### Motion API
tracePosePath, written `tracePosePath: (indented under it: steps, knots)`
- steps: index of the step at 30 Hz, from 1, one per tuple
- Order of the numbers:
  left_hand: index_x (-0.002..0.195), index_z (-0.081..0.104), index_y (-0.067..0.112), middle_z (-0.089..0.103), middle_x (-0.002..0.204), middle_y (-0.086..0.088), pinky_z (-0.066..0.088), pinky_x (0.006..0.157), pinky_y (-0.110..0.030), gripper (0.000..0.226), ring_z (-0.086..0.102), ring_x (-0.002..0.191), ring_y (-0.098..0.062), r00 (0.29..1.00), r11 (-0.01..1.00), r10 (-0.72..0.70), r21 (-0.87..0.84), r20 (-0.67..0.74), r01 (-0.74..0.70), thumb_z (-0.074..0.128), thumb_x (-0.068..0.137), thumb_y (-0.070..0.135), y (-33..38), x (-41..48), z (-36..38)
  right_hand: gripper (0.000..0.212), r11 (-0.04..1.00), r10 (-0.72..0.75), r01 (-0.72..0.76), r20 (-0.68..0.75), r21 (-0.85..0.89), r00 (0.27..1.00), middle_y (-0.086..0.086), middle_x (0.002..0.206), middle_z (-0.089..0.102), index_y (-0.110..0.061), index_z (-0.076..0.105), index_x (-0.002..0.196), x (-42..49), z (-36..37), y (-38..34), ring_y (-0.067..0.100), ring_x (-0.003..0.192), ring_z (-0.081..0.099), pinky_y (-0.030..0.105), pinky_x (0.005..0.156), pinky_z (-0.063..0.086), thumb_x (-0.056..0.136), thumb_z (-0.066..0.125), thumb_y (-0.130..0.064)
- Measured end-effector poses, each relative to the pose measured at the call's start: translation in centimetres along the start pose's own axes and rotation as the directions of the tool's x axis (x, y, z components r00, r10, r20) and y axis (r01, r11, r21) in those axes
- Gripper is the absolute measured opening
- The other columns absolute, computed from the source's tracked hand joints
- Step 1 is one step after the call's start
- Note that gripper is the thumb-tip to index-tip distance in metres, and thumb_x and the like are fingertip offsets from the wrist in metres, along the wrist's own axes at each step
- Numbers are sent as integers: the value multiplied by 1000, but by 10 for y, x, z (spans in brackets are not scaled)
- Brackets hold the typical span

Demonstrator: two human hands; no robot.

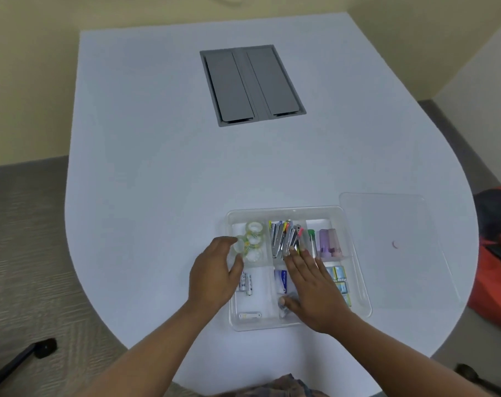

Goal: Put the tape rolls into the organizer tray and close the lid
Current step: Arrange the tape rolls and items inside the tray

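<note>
White table (157, 167), clear tray (286, 211) with 3 tape rolls (254, 239), left hand (214, 276) pinching a 4th roll (240, 245).

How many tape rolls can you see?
4. Three tape rolls lie in the tray's far-left compartment; one more is at the left hand's fingertips. Others may be hidden.

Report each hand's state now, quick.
Left hand: holding a clear tape roll at the organizer tray's far-left compartment.
Right hand: open, flat over the tray, holding nothing.
</note>
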State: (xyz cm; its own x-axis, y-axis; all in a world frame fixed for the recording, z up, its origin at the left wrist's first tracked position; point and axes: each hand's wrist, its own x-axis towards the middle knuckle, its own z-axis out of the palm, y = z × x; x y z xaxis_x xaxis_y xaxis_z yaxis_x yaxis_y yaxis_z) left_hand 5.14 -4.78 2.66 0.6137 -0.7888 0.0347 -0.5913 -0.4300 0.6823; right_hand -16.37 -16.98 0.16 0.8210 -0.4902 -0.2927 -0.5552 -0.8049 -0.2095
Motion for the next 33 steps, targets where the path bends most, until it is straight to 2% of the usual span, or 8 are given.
tracePosePath:
  steps: [4, 7, 10, 14, 18, 23, 30, 33]
  knots:
    - [116, 58, 30, 68, 105, 11, 38, 66, -21, 32, 65, 89, -15, 992, 983, -9, 185, 123, -14, 58, 84, 37, 29, 24, 7, 92, 998, -11, 14, -39, 61, 999, -3, 163, -7, -21, 1, 157, -2, 4, 6, 22, 152, -10, 41, 122, -4, 87, 49, -58]
    - [107, 57, 25, 68, 99, 2, 38, 63, -27, 28, 64, 90, -24, 958, 916, -184, 392, 220, 86, 57, 82, 37, 44, 41, 16, 92, 993, -36, 40, -40, 107, 999, -6, 164, -7, -24, 2, 157, -1, 5, 8, 19, 151, -12, 39, 121, -7, 86, 54, -51]
    - [97, 56, 19, 66, 98, -3, 38, 63, -29, 24, 63, 90, -27, 914, 820, -339, 546, 222, 172, 61, 79, 34, 52, 48, 25, 94, 986, -32, 40, -51, 162, 998, -8, 163, -5, -24, 4, 157, 0, 4, 9, 18, 151, -10, 37, 121, -9, 84, 60, -44]
    - [95, 56, 18, 66, 95, -3, 41, 62, -30, 20, 63, 85, -26, 897, 797, -406, 549, 177, 252, 64, 77, 25, 53, 49, 34, 93, 978, -51, 62, -59, 197, 997, -11, 163, -7, -26, 5, 157, 0, 5, 14, 13, 150, -14, 34, 120, -12, 83, 60, -42]
    - [102, 60, 23, 70, 92, 2, 48, 67, -31, 28, 63, 83, -25, 929, 851, -335, 473, 155, 228, 58, 75, 15, 49, 52, 35, 93, 972, -62, 77, -73, 223, 995, -10, 163, -3, -25, 9, 157, -1, 7, 15, 12, 150, -13, 35, 121, -9, 82, 62, -40]
    - [105, 57, 27, 71, 96, 11, 49, 68, -30, 29, 65, 83, -22, 971, 901, -121, 433, 205, 21, 58, 78, 17, 38, 64, 27, 92, 974, -43, 61, -86, 218, 995, -10, 164, -1, -26, 9, 157, -2, 10, 14, 15, 152, -9, 34, 121, -9, 82, 60, -40]
    - [108, 58, 26, 71, 99, 4, 50, 70, -32, 36, 65, 90, -26, 934, 878, -53, 463, 353, -125, 49, 78, 8, 27, 90, 37, 91, 979, -27, 50, -114, 199, 993, -7, 165, 7, -23, 11, 157, -3, 9, 11, 17, 152, -1, 39, 122, 2, 80, 58, -38]
    - [107, 58, 29, 71, 94, 5, 40, 63, -28, 29, 65, 88, -24, 932, 895, 11, 411, 362, -170, 53, 79, 24, 21, 91, 38, 91, 979, -23, 45, -116, 197, 993, -6, 166, 7, -23, 11, 157, -3, 8, 10, 18, 152, 0, 39, 122, 4, 81, 59, -37]
